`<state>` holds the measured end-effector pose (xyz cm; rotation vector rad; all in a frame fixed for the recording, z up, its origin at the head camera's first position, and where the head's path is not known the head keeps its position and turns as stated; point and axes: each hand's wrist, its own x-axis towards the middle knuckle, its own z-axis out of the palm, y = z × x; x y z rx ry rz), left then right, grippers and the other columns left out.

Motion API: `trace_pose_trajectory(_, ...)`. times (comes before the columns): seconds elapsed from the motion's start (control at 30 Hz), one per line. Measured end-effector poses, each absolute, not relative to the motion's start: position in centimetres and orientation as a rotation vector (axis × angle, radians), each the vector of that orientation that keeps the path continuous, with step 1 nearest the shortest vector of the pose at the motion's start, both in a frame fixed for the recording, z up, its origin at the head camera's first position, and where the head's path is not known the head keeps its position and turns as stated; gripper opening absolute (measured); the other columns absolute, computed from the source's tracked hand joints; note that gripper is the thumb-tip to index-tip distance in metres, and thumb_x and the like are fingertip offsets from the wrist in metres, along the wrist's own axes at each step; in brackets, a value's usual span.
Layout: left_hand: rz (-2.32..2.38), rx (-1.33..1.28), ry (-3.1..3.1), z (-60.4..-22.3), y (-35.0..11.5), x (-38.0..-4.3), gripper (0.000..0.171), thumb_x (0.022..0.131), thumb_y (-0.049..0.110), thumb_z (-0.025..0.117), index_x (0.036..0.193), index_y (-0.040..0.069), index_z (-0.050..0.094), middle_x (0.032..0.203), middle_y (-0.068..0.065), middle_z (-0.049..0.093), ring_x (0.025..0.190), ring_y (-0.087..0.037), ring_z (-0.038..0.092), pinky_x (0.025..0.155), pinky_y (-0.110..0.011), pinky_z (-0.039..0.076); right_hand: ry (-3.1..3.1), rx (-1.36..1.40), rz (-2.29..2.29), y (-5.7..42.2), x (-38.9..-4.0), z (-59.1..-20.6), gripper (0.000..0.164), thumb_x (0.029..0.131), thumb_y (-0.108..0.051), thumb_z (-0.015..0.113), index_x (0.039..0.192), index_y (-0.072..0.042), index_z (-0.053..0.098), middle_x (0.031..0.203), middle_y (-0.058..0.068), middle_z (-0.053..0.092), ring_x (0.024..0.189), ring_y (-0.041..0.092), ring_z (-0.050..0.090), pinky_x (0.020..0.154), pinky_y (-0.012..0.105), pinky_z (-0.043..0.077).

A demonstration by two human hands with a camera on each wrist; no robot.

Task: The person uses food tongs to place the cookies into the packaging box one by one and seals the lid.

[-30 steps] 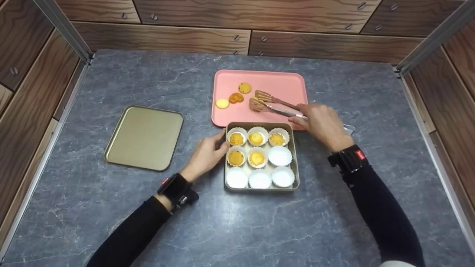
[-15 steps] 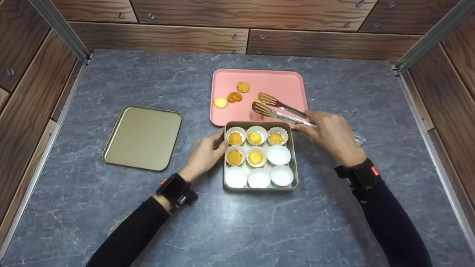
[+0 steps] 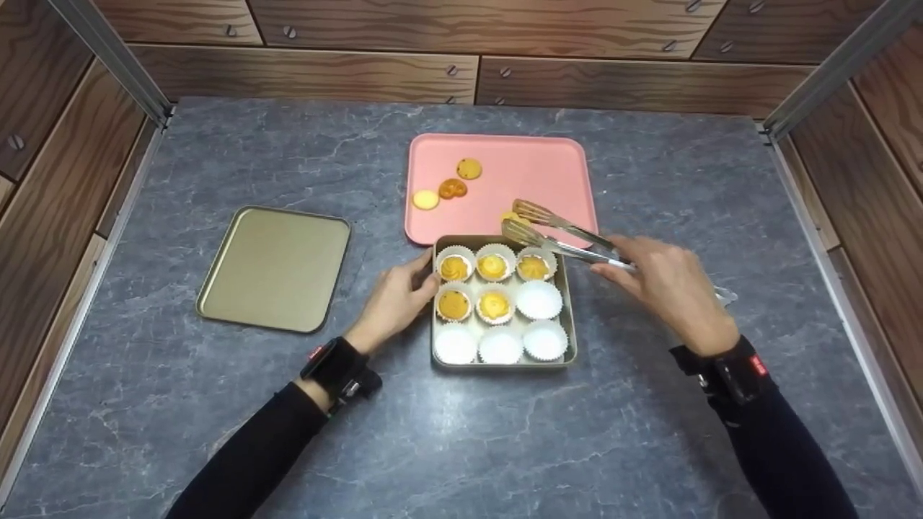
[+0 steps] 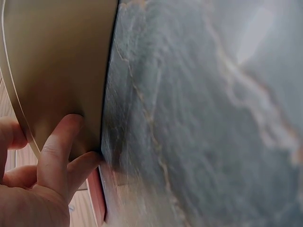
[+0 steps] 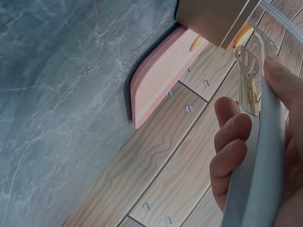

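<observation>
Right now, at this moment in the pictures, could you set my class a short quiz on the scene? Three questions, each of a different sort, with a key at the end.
1. Count: how many paper cups in the tin visibly hold a cookie?

2. True or false: the right hand holds the tongs.

3. Multiple choice: what does the left hand touch?
a) the tongs
b) the side of the tin
c) the flat gold lid

Key: 1. Five. 2. True. 3. b.
</observation>
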<state>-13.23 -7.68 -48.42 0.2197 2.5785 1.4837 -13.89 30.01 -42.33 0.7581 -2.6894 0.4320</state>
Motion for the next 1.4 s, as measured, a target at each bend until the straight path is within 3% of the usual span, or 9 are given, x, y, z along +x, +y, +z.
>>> trace_pose_trajectory(0.27,1.469,0.212,2.586,-48.3,-7.7,-13.1,0.056,0.102,0.019,0.062,0.153,0.005,0.045,0.057,0.005,0.044,0.050,-0.007,0.041,0.046,-0.021,0.037,-2.674,0.765,0.415,30.7,-12.4,-42.0,0.044,0.090,-0.030,0.081,0.123,-0.003,0.073,0.089,0.015,0.074,0.058,0.020,0.059,0.048,0.038,0.050)
trace_pose_trajectory(0.5,1.485,0.217,2.588,-48.3,-7.7,-13.1,0.056,0.102,0.019,0.062,0.153,0.004,0.046,0.059,0.003,0.051,0.051,-0.008,0.045,0.047,-0.022,0.041,-2.680,0.778,0.397,31.7,-10.9,-41.4,0.046,0.087,-0.030,0.083,0.125,-0.006,0.073,0.094,0.013,0.075,0.062,0.019,0.062,0.051,0.040,0.053)
trace_pose_trajectory(0.63,1.482,0.219,2.589,-48.4,-7.6,-13.1,0.056,0.101,0.018,0.063,0.153,0.005,0.046,0.060,0.003,0.048,0.052,-0.008,0.043,0.047,-0.021,0.039,-2.710,0.792,0.383,32.4,-10.1,-40.9,0.046,0.085,-0.030,0.085,0.123,-0.007,0.074,0.091,0.011,0.075,0.063,0.020,0.065,0.052,0.041,0.055)
trace_pose_trajectory(0.93,1.492,0.226,2.579,-48.3,-7.7,-13.2,0.057,0.101,0.018,0.063,0.153,0.004,0.045,0.058,0.004,0.045,0.050,-0.008,0.042,0.046,-0.021,0.038,-2.756,0.924,0.271,33.4,-9.1,-40.2,0.049,0.083,-0.036,0.085,0.121,-0.008,0.074,0.076,-0.001,0.066,0.056,0.008,0.055,0.049,0.030,0.051)
trace_pose_trajectory(1.4,1.483,0.234,2.584,-48.2,-7.7,-13.1,0.056,0.102,0.019,0.062,0.153,0.004,0.045,0.058,0.005,0.044,0.049,-0.007,0.041,0.045,-0.021,0.038,-2.670,1.038,0.118,32.7,-8.4,-38.6,0.047,0.081,-0.039,0.084,0.116,-0.009,0.075,0.078,0.001,0.067,0.054,0.015,0.059,0.047,0.036,0.053)
